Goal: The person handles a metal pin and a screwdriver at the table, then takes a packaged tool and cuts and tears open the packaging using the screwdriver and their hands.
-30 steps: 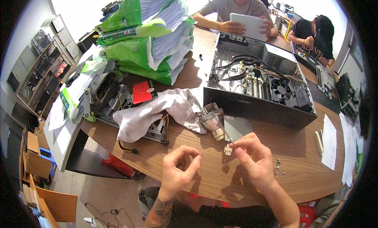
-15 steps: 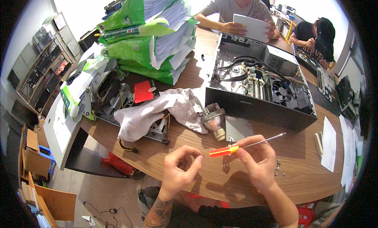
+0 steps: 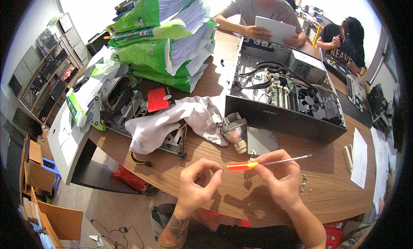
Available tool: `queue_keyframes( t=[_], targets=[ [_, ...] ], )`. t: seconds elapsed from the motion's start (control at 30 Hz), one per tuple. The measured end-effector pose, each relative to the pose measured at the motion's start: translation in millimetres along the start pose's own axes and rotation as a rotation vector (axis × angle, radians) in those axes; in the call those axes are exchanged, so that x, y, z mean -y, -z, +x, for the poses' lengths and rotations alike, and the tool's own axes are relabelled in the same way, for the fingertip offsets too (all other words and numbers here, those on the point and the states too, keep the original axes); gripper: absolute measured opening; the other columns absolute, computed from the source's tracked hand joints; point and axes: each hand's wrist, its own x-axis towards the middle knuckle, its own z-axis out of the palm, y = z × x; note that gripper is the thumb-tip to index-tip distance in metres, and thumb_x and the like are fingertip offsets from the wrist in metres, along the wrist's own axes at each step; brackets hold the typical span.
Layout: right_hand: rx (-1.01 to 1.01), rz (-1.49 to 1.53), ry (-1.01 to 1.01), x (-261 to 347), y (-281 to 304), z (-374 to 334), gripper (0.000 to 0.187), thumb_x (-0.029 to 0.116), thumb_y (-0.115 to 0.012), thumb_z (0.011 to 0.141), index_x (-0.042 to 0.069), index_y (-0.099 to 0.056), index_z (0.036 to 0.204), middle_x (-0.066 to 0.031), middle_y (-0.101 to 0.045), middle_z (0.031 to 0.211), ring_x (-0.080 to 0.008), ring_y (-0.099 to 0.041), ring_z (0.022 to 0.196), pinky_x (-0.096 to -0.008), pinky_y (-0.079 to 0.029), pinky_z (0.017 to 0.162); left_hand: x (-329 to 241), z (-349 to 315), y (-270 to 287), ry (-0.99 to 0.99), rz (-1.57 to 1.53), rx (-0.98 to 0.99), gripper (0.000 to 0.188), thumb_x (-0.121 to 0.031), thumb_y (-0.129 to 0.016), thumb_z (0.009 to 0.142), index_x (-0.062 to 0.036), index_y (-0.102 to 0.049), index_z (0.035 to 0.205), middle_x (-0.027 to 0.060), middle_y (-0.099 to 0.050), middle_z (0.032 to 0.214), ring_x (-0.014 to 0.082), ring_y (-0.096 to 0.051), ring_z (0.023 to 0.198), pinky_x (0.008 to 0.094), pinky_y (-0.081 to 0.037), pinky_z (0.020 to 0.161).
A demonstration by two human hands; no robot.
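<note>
Above the near part of the wooden table (image 3: 344, 189), my right hand (image 3: 282, 186) pinches a screwdriver (image 3: 241, 166) where its red and yellow handle meets the shaft. Its thin metal shaft points right, roughly level, and the handle end points toward my left hand (image 3: 200, 184). The fingers of that hand curl into a ring, thumb and index tips together beside the handle's end; whatever they hold, if anything, cannot be made out. Several small screws (image 3: 303, 183) lie on the table by my right wrist. Beyond my hands stands an opened black computer case (image 3: 284, 115) with its cables, boards and fan showing.
A lamp-like part (image 3: 234, 133) and a grey flat plate (image 3: 261, 141) sit before the case. To their left are a white cloth (image 3: 172, 120), metal computer parts (image 3: 118, 96) and stacked green-wrapped paper (image 3: 150, 55). Two people (image 3: 266, 12) work across the table.
The screwdriver has tilted from pointing up to the right to nearly level, its tip lower. My right fingers shifted slightly on it; my left hand barely moved.
</note>
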Motion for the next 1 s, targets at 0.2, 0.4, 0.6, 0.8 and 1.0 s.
queue_keyframes(
  t=[0.2,0.4,0.6,0.8,1.0],
  targets=[
    [0.004,-0.041,0.058,-2,0,0,0.016,-0.001,-0.070,0.085,-0.001,-0.060,0.098,-0.0103,-0.067,0.098,-0.0157,-0.066,0.093,-0.0288,-0.053,0.085,1,-1,0,0.007,-0.008,-0.004,0.005,0.003,-0.064,0.086,0.0016,-0.063,0.090,0.0024,-0.062,0.082,0.0085,-0.058,0.075,0.0220,-0.046,0.067],
    [0.026,-0.078,0.060,-3,0,1,0.015,0.000,-0.071,0.085,-0.001,-0.061,0.097,-0.0100,-0.067,0.097,-0.0152,-0.066,0.090,-0.0282,-0.053,0.083,2,1,-3,-0.040,-0.004,-0.043,0.004,-0.001,-0.067,0.085,-0.0016,-0.064,0.088,-0.0035,-0.056,0.070,0.0032,-0.048,0.063,0.0206,-0.035,0.056],
    [0.006,-0.085,0.032,-1,2,0,0.016,0.001,-0.071,0.085,0.000,-0.061,0.098,-0.0092,-0.067,0.096,-0.0148,-0.066,0.089,-0.0275,-0.054,0.079,-1,3,-7,-0.064,-0.021,-0.072,0.004,-0.004,-0.069,0.084,-0.0048,-0.066,0.086,-0.0093,-0.049,0.059,-0.0022,-0.039,0.051,0.0185,-0.026,0.046],
    [-0.015,-0.114,0.044,-1,-2,-3,0.015,0.004,-0.071,0.087,0.001,-0.061,0.098,-0.0073,-0.068,0.090,-0.0132,-0.068,0.079,-0.0264,-0.055,0.071,-5,-1,-4,-0.010,-0.019,-0.102,0.005,-0.005,-0.069,0.084,-0.0034,-0.065,0.085,-0.0082,-0.050,0.060,-0.0012,-0.041,0.053,0.0180,-0.029,0.047],
    [0.011,-0.138,0.078,-14,0,0,0.015,0.009,-0.071,0.088,0.002,-0.064,0.098,-0.0068,-0.069,0.090,-0.0119,-0.068,0.081,-0.0259,-0.054,0.072,-6,2,-5,-0.029,-0.015,-0.096,0.005,-0.002,-0.068,0.084,-0.0012,-0.064,0.083,-0.0061,-0.052,0.062,-0.0009,-0.043,0.054,0.0185,-0.030,0.047]
  ],
)
